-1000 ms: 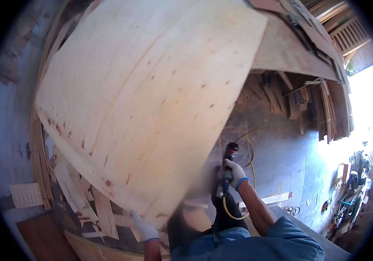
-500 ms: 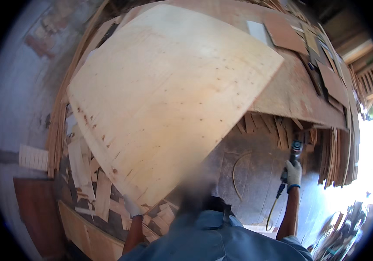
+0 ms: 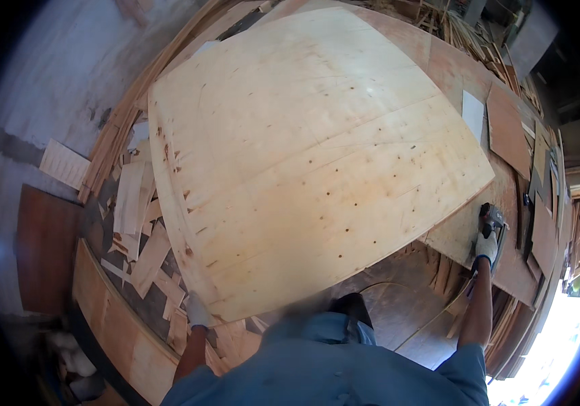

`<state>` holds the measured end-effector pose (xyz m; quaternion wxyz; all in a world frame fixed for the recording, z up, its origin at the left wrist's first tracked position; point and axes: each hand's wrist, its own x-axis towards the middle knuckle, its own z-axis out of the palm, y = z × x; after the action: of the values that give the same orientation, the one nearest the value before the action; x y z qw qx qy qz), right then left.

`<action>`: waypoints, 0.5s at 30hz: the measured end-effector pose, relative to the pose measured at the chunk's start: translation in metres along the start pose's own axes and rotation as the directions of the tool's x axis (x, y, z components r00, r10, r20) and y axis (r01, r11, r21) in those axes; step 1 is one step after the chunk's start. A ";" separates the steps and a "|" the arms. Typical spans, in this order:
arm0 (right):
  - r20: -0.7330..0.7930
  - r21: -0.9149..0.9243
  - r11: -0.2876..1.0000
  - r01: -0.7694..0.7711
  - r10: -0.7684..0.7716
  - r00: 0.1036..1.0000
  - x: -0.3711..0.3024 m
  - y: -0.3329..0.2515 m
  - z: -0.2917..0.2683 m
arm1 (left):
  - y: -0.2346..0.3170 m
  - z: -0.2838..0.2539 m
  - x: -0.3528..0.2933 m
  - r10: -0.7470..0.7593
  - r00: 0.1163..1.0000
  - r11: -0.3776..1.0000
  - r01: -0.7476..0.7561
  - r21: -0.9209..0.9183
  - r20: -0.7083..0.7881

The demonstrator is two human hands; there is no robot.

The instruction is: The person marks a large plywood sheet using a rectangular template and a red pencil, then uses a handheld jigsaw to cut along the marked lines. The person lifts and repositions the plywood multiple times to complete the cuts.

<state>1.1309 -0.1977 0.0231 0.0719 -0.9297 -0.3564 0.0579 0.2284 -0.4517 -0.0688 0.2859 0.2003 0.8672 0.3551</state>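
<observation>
A large pale plywood sheet (image 3: 303,162), dotted with small dark marks, lies aslant on a bigger brown board (image 3: 452,51). My left hand (image 3: 198,312), in a pale glove, grips the sheet's edge by its near-left corner; its finger detail is soft. Off to the right, my gloved right hand (image 3: 486,245) is closed around a dark power tool (image 3: 492,218). The tool is above the brown board's near-right part, a short way from the sheet's right corner. A pale yellow cord (image 3: 432,318) trails below that hand.
Wood offcuts (image 3: 148,254) litter the floor at left, behind a curved plywood panel (image 3: 117,331). Brown board pieces (image 3: 506,132) and a white piece (image 3: 473,114) lie at right. Long strips (image 3: 117,132) line the left side. A reddish-brown panel (image 3: 46,247) leans against the wall.
My right hand has lifted the power tool from below the brown board's edge to above its surface. My view has turned, so the scene appears rotated; my left hand stays by the sheet's near corner.
</observation>
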 end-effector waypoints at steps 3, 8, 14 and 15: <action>-0.066 0.019 1.000 -0.006 0.007 0.998 -0.002 -0.026 0.015 | -0.021 -0.010 0.013 -0.036 0.999 0.998 0.037 -0.057 0.023; -0.121 0.052 0.992 0.115 -0.108 0.987 -0.026 -0.042 0.002 | -0.046 -0.017 0.003 -0.002 0.996 0.973 0.024 0.228 -0.093; -0.120 0.044 0.985 0.165 -0.159 0.980 -0.011 -0.011 0.014 | -0.086 0.015 -0.076 -0.396 0.914 0.761 0.272 -0.589 -0.090; -0.091 0.069 0.985 0.157 -0.150 0.984 -0.016 -0.019 0.011 | -0.107 0.009 -0.089 -0.345 0.937 0.665 0.281 -0.692 0.049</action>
<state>1.1046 -0.1938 0.0166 0.1265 -0.8978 -0.4211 0.0258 0.2857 -0.5677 -0.1204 0.3584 -0.0878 0.7053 0.6053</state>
